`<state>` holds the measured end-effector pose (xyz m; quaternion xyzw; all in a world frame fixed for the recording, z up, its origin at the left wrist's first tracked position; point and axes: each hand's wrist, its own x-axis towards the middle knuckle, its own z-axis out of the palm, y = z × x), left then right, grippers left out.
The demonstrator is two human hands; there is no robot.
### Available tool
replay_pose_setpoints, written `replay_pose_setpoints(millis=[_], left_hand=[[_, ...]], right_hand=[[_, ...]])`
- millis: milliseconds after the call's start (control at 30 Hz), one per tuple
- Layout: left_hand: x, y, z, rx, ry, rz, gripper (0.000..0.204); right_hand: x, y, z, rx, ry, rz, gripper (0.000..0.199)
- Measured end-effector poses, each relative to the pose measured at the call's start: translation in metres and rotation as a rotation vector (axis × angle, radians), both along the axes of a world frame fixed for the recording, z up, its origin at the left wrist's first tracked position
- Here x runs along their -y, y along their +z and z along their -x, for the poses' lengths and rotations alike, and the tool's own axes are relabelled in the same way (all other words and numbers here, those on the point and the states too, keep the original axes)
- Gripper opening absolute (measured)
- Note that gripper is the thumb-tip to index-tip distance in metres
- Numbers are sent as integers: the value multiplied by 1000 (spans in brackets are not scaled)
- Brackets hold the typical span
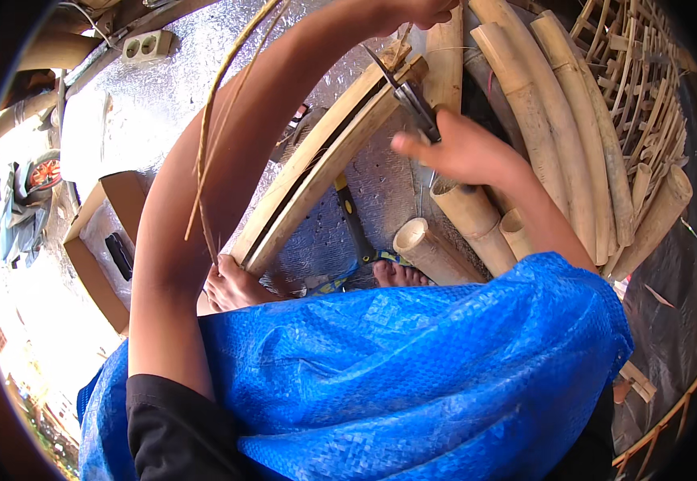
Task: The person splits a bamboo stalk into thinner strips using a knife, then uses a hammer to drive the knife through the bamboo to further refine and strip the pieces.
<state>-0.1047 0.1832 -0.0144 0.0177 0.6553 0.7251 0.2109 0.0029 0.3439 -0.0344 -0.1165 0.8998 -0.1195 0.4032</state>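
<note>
Your right hand (470,151) appears closed round a dark cutting tool (417,104), thumb standing out to the side and a little blurred; whether it is a knife or shears, you can't be sure. Just beyond the fingertips, the tool's point crosses the upper end of a slotted wooden beam (348,152), which slopes down and left from your hand. Just below the hand, cut bamboo tubes (470,224) lean together, and further below, the blue sheet (413,361) covers your lap. Down and left of the hand, a tool with a black and yellow handle (352,220) lies by the beam, and your foot (236,284) is at the beam's lower end.

Above the right hand, your left hand (425,11) has its fingers curled at the top edge; what they grip, you cannot tell. Well to the left of the right hand, thin bamboo strips (218,72) hang in front of your left forearm, their upper ends out of view.

You seem to be at the step of trimming strips over the beam. Your next move probably calls for a steady strip against the beam end, the blade set to its edge, and the left fingers clear of the cut.
</note>
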Motion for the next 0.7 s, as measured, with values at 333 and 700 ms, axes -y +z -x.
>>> replay_pose_setpoints(millis=[333,700], left_hand=[[1,-5,7,-1,-28,-41,51],[-8,5,-2,17,-41,14,51]], right_hand=[[-44,1,-51,-29,-15,722,86],[-58,-24,-32,-659,515,128,90]])
